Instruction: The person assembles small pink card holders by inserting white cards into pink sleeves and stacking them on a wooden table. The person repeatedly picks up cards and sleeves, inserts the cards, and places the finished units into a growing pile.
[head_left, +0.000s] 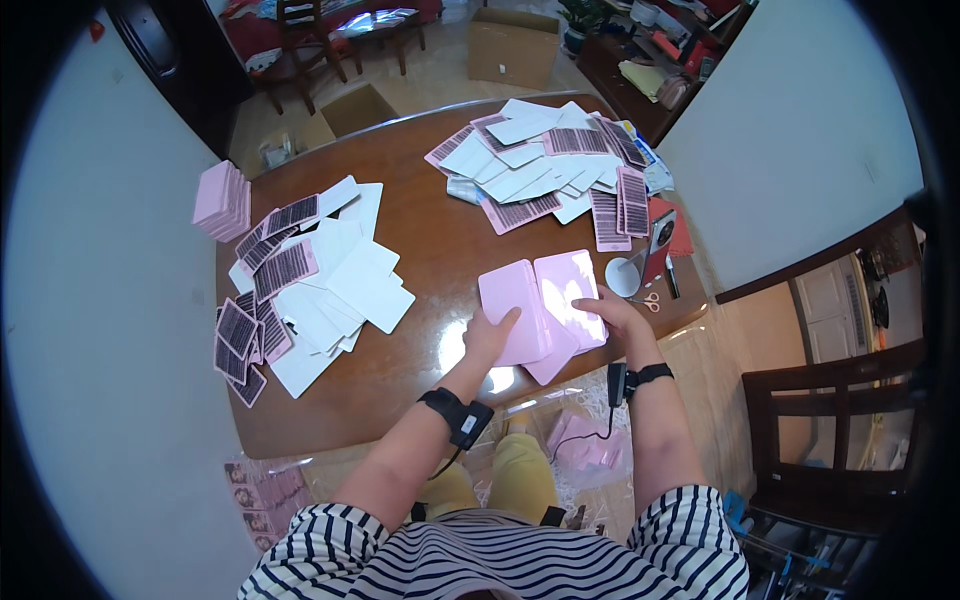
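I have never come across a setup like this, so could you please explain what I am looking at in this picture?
Happily. There is no robot here: the picture comes from a wide fisheye camera on a person's head, looking down, which is why straight edges bend. The bare arms wear black straps with small boxes.

The left hand grips one pink stack, its thumb on top; the right hand grips a shinier pink stack beside it. I cannot tell whether either is lifted.

On the brown table lie a left-hand card pile and a far card pile, both mixing white faces with pink, dark-striped ones. Scissors lie near the right hand.
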